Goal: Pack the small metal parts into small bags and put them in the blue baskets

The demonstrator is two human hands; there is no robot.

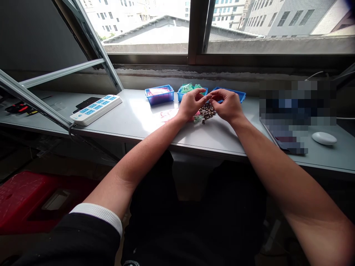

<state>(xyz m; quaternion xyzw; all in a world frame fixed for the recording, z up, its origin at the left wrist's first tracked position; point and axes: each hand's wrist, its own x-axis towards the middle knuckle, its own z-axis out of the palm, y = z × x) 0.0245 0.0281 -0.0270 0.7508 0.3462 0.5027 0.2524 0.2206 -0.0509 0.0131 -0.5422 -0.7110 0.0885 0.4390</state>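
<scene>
My left hand (193,102) and my right hand (227,105) meet fingertip to fingertip above the table, both closed in a pinch. Whatever is between the fingers is too small to make out. Just below them lies a heap of small, shiny, bronze-brown pieces (206,112). Some green and pink bits peek out beside the heap, partly hidden by my left hand. Behind the hands stand a blue tray with green, clear-looking pieces (188,87) and another blue tray (243,96), largely covered by my right hand.
To the left is a blue tray (160,99) with pink contents; pinkish flat pieces (168,115) lie before it. A white power strip (95,109) sits near a slanted metal frame (50,105). At right are a blurred-out device (288,129) and a white mouse (324,138).
</scene>
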